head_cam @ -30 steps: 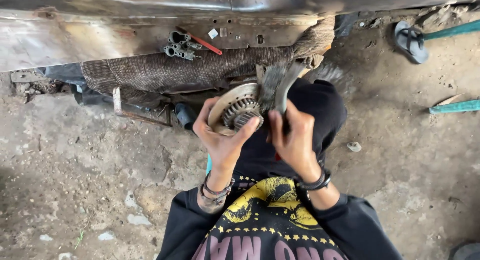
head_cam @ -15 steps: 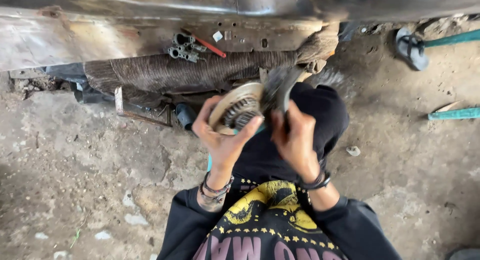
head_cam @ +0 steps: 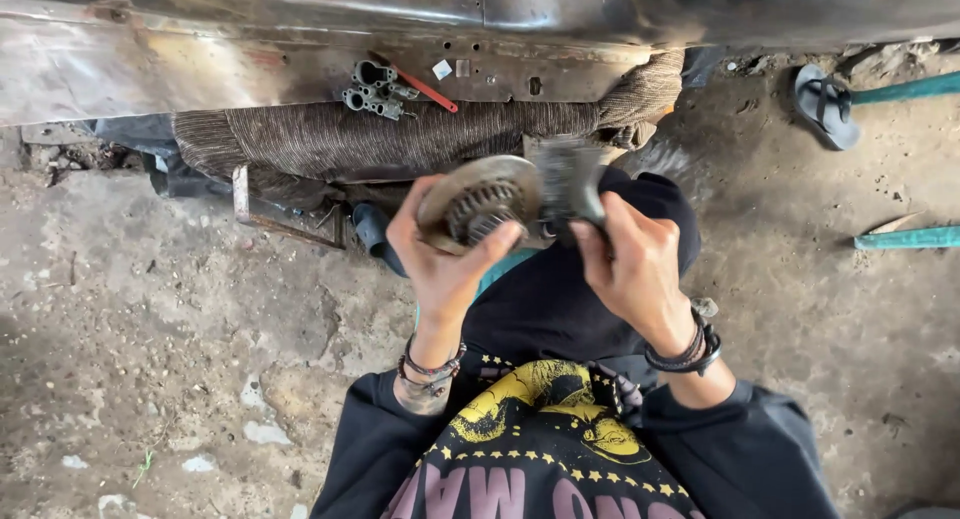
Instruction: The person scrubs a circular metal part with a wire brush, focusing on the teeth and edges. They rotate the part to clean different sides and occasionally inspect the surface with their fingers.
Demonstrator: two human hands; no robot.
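Note:
My left hand [head_cam: 440, 264] grips a round metal disc with a toothed gear hub [head_cam: 478, 204] in its middle, held up over my lap. Fingers wrap the disc's lower rim and the thumb rests by the gear teeth. My right hand [head_cam: 630, 259] is closed on a wire brush [head_cam: 567, 179], whose dark bristles lie against the disc's right edge. Both wrists wear bracelets. I sit on the ground in dark trousers and a black printed shirt.
A worn metal vehicle body [head_cam: 300, 39] spans the top, with a small cast metal part [head_cam: 372, 91] and a red-handled tool [head_cam: 432, 91] on its ledge. A striped brown cloth [head_cam: 400, 139] drapes below. A sandal [head_cam: 826, 104] and teal poles [head_cam: 905, 239] lie at right on dirt.
The right hand has swung the brush from a more upright tilt to lie flatter against the disc's right side, and the wrist moved right. The left hand turned the disc slightly.

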